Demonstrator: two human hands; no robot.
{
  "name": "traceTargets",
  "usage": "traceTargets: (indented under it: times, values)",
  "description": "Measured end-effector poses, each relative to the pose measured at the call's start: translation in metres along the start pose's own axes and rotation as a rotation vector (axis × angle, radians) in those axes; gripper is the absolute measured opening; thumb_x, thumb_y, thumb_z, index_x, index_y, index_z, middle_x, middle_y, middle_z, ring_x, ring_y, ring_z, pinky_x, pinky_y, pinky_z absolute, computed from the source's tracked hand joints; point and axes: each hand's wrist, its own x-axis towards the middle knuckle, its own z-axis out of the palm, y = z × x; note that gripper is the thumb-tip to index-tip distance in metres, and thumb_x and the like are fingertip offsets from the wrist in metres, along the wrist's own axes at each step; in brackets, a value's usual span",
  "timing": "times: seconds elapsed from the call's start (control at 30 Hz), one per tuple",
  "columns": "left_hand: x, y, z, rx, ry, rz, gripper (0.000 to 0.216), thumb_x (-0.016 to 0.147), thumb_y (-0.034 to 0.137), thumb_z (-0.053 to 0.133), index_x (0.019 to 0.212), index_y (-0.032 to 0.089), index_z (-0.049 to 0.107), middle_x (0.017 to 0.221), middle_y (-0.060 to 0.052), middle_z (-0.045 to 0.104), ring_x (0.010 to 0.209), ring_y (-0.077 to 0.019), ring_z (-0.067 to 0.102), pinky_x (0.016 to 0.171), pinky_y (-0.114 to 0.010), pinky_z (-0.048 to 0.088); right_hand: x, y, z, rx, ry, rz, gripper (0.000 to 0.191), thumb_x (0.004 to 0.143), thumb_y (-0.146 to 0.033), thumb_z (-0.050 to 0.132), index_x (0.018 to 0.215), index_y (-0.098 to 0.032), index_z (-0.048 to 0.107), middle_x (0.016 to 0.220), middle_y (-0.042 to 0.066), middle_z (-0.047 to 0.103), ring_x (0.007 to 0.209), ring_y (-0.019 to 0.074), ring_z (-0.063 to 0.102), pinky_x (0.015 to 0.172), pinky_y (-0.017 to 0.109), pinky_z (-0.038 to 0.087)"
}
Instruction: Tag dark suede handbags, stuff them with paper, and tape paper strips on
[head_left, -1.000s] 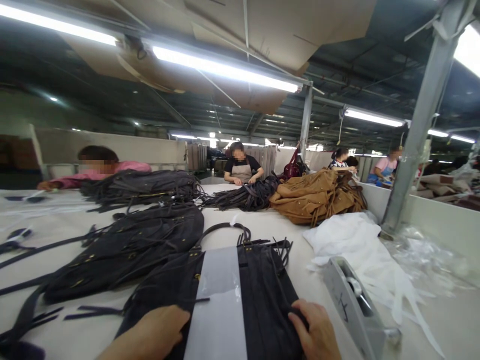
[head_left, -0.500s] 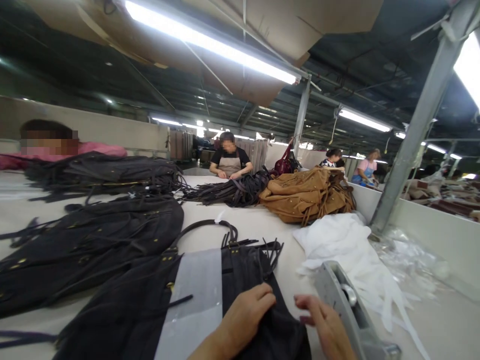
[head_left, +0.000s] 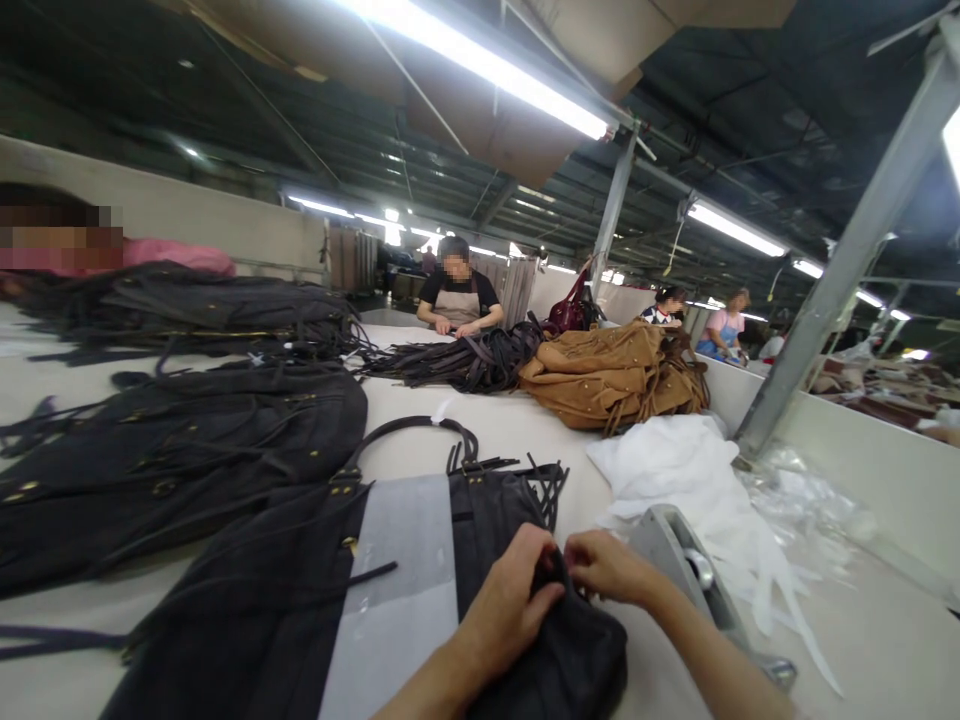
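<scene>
A dark suede bag (head_left: 277, 600) with fringe, brass studs and a curved handle lies flat in front of me, with a wide pale grey sheet (head_left: 397, 590) across its middle. My left hand (head_left: 510, 605) grips the bag's right side, fingers curled into the dark fabric. My right hand (head_left: 607, 565) meets it from the right and pinches the same bunched edge. A grey metal tape dispenser (head_left: 686, 575) stands just right of my right hand.
More dark bags (head_left: 172, 450) lie to the left, a tan fringed bag (head_left: 611, 375) and dark straps (head_left: 465, 360) farther back. White cloth (head_left: 675, 465) and clear plastic (head_left: 810, 500) lie at right by a slanted steel post (head_left: 825, 290). Other people work across the table (head_left: 487, 425).
Both hands moved from the bag's lower corners toward its right side and came together there, bunching the dark fabric. The view shifted slightly rightward.
</scene>
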Motion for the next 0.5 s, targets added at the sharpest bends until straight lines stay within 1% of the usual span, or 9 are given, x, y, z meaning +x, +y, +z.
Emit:
traceTargets:
  times: [0.07,0.1,0.13,0.2,0.23,0.3,0.37,0.43,0.5]
  values:
    - [0.000,0.000,0.002,0.011,-0.042,-0.011,0.024,0.075,0.009,0.055,0.094,0.022,0.051,0.094,-0.002,0.056,0.087,-0.0175,0.053,0.080,-0.030,0.043,-0.028,-0.001,-0.009,0.069,-0.040,0.032,0.025,0.067,-0.017,0.048,0.081,-0.020,0.069,0.070,-0.001,0.068,0.062,0.0134,0.061,0.062,0.024,0.047]
    - [0.000,0.000,0.002,0.014,-0.066,-0.003,0.021,0.076,0.010,0.055,0.093,0.021,0.052,0.094,-0.002,0.057,0.087,-0.0176,0.053,0.081,-0.030,0.043,-0.043,-0.001,-0.012,0.138,-0.063,0.038,0.030,0.068,-0.018,0.048,0.089,-0.020,0.069,0.080,0.001,0.071,0.071,0.0153,0.065,0.069,0.026,0.049]
    - [0.000,0.000,0.002,0.014,-0.081,0.005,0.018,0.077,0.010,0.055,0.092,0.021,0.053,0.094,-0.002,0.058,0.088,-0.0176,0.053,0.081,-0.030,0.042,-0.058,0.000,-0.014,0.227,-0.071,0.034,0.033,0.068,-0.018,0.050,0.096,-0.020,0.069,0.093,0.004,0.072,0.086,0.0178,0.066,0.079,0.030,0.050]
    - [-0.001,0.001,0.002,0.011,-0.090,0.019,0.015,0.079,0.012,0.054,0.092,0.021,0.054,0.095,-0.002,0.059,0.089,-0.0176,0.054,0.083,-0.030,0.042,-0.082,0.003,-0.014,0.424,-0.052,0.027,0.042,0.066,-0.017,0.058,0.107,-0.020,0.067,0.114,0.007,0.068,0.112,0.0229,0.059,0.096,0.036,0.044]
    - [-0.001,0.001,0.002,0.009,-0.086,0.020,0.014,0.080,0.012,0.054,0.091,0.021,0.055,0.095,-0.002,0.060,0.090,-0.0176,0.054,0.083,-0.030,0.042,-0.090,0.005,-0.013,0.501,-0.049,0.030,0.047,0.064,-0.017,0.061,0.111,-0.020,0.065,0.119,0.007,0.066,0.119,0.0244,0.055,0.100,0.037,0.041]
    - [0.000,0.002,0.001,0.007,-0.069,0.013,0.011,0.081,0.014,0.055,0.090,0.020,0.055,0.095,-0.002,0.060,0.091,-0.0177,0.055,0.084,-0.030,0.042,-0.096,0.006,-0.006,0.552,-0.071,0.027,0.053,0.062,-0.017,0.064,0.115,-0.021,0.063,0.117,0.006,0.066,0.120,0.0250,0.054,0.101,0.037,0.040]
    - [0.000,0.004,0.000,0.002,-0.053,0.004,0.009,0.082,0.014,0.055,0.089,0.020,0.056,0.095,-0.002,0.061,0.091,-0.0176,0.055,0.085,-0.029,0.042,-0.092,0.003,0.004,0.484,-0.085,-0.004,0.048,0.065,-0.018,0.064,0.113,-0.020,0.064,0.105,0.004,0.070,0.109,0.0239,0.060,0.096,0.035,0.043]
    - [0.000,0.004,-0.001,-0.010,-0.041,0.003,0.010,0.082,0.014,0.055,0.089,0.021,0.056,0.097,-0.002,0.062,0.092,-0.0175,0.056,0.086,-0.029,0.042,-0.084,-0.003,0.014,0.305,-0.023,-0.071,0.034,0.068,-0.020,0.062,0.101,-0.019,0.068,0.091,0.001,0.071,0.099,0.0230,0.062,0.090,0.034,0.046]
    - [0.000,0.004,-0.002,-0.019,-0.045,0.012,0.012,0.082,0.013,0.054,0.091,0.021,0.057,0.100,-0.003,0.063,0.095,-0.0177,0.057,0.089,-0.029,0.042,-0.079,-0.008,0.022,0.092,0.039,-0.126,0.022,0.071,-0.020,0.058,0.089,-0.018,0.069,0.083,0.000,0.069,0.093,0.0223,0.062,0.086,0.033,0.047]
